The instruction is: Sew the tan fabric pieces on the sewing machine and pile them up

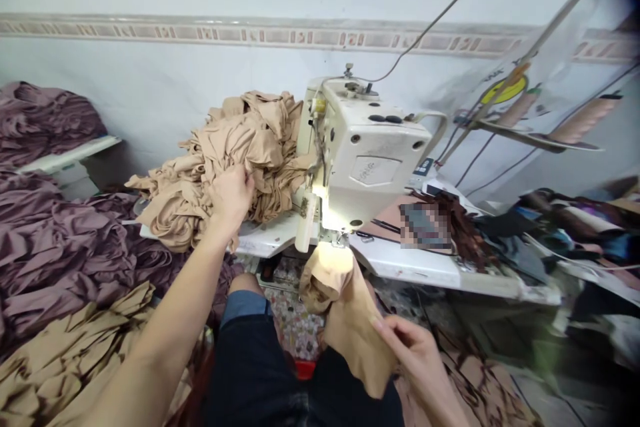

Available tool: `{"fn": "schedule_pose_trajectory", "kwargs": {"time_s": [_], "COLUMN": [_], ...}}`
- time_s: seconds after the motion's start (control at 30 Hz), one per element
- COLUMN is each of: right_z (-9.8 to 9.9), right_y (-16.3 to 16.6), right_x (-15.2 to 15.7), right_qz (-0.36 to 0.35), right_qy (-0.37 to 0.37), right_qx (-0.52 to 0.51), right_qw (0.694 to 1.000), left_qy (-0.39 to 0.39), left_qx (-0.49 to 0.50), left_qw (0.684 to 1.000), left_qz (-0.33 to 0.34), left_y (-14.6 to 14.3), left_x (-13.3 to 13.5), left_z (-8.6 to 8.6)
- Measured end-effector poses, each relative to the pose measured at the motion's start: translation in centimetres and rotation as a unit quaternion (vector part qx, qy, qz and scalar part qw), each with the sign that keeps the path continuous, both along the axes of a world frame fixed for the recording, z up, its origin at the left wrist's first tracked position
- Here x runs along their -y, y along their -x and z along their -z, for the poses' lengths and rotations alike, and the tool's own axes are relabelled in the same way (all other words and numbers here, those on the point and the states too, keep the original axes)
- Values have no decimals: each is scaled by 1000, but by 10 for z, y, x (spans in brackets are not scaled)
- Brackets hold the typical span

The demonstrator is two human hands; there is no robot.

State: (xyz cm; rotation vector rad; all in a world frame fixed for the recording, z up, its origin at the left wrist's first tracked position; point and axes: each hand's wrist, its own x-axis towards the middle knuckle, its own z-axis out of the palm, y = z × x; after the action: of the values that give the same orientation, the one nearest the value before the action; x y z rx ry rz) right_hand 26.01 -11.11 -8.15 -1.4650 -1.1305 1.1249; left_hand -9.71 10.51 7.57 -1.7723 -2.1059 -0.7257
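Observation:
A white sewing machine [370, 153] stands on a table, its lamp lighting the needle area. Beneath the needle lies a piece of tan fabric [357, 333] that hangs down over the table's front edge. The thumb and fingers of my right hand [413, 350] pinch this fabric at its right side. My left hand [231, 190] reaches to a heaped pile of tan cloth [240, 133] left of the machine, with its fingers closed on some of that cloth. Folds partly hide the fingertips of the left hand.
Mauve fabric [80, 253] lies in large heaps at the left, with more tan fabric [75, 347] below. Thread cones [587, 120] sit on a stand at the right. Dark cloth scraps [565, 227] cover the table's right end. The machine table [415, 270] has a front edge above my knees.

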Motion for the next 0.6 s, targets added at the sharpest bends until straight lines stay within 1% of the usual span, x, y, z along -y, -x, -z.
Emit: {"fn": "schedule_pose_trajectory", "kwargs": {"time_s": [0.03,0.07,0.13,0.17,0.2,0.27,0.33,0.4,0.47,0.5,0.53,0.6], "right_z": [-8,-16,-27,-30,-31,-28,-20,-10,-1,3,6,13], "right_y": [-13,-30,-68,-87,-105,-129,-132,-113,-76,-54,-30,17], "right_x": [2,4,7,8,9,9,7,4,2,1,0,-1], "right_qz": [21,58,176,228,253,267,229,140,25,-30,-60,-72], "right_qy": [-2,-5,-3,12,32,55,58,49,41,39,31,6], "right_qx": [11,20,43,55,79,149,178,156,128,120,107,69], "right_qw": [1000,998,983,972,964,950,955,977,991,992,992,995], "left_qy": [-19,-42,-89,-110,-128,-150,-142,-68,70,150,227,353], "left_qx": [1,3,17,28,44,85,140,206,274,314,355,419], "left_qw": [1000,998,992,986,978,955,921,888,849,821,787,720], "left_qz": [16,37,92,124,159,241,335,406,446,453,451,424], "left_y": [-2,-3,-5,-7,-9,-15,-22,-29,-35,-37,-40,-43], "left_x": [-2,-3,-1,3,10,31,60,92,123,137,149,168], "left_z": [0,1,5,8,11,17,24,34,49,59,70,95]}}
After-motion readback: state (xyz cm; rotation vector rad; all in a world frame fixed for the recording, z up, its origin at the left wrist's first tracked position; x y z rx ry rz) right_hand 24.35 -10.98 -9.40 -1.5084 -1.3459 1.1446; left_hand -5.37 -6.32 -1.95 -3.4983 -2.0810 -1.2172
